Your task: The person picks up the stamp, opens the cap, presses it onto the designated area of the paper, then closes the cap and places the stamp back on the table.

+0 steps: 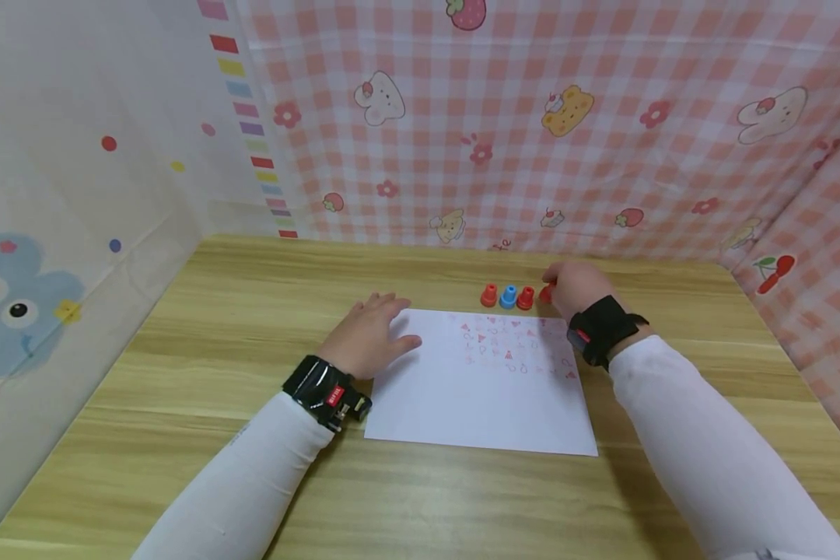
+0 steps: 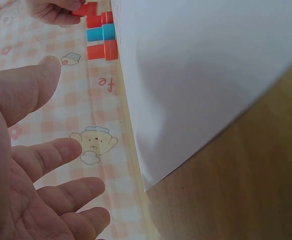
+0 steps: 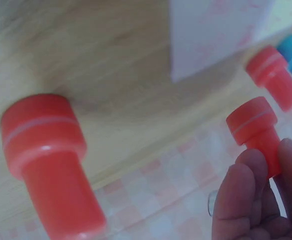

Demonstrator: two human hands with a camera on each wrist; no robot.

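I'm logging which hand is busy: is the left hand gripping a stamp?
No, the left hand has its fingers spread and holds nothing.

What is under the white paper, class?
The wooden table shows around the paper, which appears to lie flat on it. Anything else beneath the paper is covered and cannot be seen.
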